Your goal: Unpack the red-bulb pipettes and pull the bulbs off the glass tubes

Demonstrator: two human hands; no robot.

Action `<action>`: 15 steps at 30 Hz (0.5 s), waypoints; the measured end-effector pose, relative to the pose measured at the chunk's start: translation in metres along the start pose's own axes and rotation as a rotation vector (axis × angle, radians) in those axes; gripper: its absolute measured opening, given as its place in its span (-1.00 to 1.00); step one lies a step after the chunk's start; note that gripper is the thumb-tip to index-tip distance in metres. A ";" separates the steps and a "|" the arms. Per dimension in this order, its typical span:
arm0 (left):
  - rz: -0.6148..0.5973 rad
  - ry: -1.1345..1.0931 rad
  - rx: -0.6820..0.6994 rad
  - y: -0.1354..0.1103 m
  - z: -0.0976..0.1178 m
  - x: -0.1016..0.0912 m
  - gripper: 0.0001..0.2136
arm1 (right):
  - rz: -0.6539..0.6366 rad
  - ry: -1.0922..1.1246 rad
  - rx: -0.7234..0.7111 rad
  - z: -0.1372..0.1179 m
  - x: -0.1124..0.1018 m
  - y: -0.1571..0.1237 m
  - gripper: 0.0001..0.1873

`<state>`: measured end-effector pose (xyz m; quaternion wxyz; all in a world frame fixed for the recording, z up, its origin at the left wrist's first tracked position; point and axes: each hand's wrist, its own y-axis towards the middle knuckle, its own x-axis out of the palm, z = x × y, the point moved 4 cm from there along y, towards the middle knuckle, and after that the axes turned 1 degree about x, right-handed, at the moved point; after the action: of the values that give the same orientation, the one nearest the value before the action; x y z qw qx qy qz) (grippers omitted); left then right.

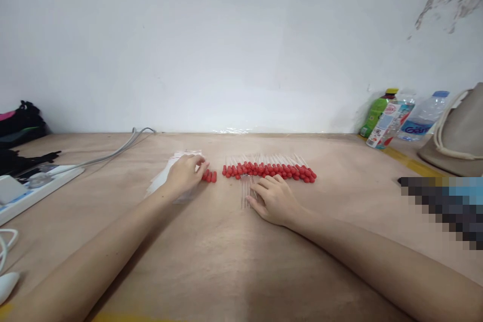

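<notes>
My left hand (185,173) rests over a stack of clear and white plastic bags (160,181), its fingers curved and apart. Just beyond its fingertips lie a few small red-tipped sticks (209,176), partly hidden by the hand. My right hand (274,197) lies low on the table with thumb and forefinger apart. Those fingers touch or hover by several thin, clear, needle-like strips (246,192); contact is hard to make out. Right behind this hand stretches a long row of pale sticks with red ends (269,168), the red ends facing me.
A white power strip (45,188) with a grey cable (113,152) and dark cloth items (22,126) sit at left. Several bottles, one green (377,114), stand at the back right beside a beige bag (458,128). A white wall (226,50) closes off the back.
</notes>
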<state>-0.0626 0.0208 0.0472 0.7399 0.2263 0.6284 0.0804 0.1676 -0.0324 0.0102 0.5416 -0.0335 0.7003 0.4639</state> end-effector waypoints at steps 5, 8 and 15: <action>-0.045 0.004 0.093 0.004 0.027 0.010 -0.74 | -0.037 0.043 -0.005 -0.001 -0.001 0.000 -0.66; -0.136 0.046 -0.040 0.015 0.028 0.021 -0.70 | -0.068 0.062 -0.006 -0.001 -0.001 0.001 -0.61; -0.286 0.081 -0.214 0.044 0.031 0.042 -0.71 | -0.102 0.109 0.022 0.000 -0.002 0.000 -0.61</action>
<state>-0.0176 0.0698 0.0326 0.7376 0.0511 0.6714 0.0500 0.1687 -0.0332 0.0114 0.5259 -0.0885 0.7310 0.4256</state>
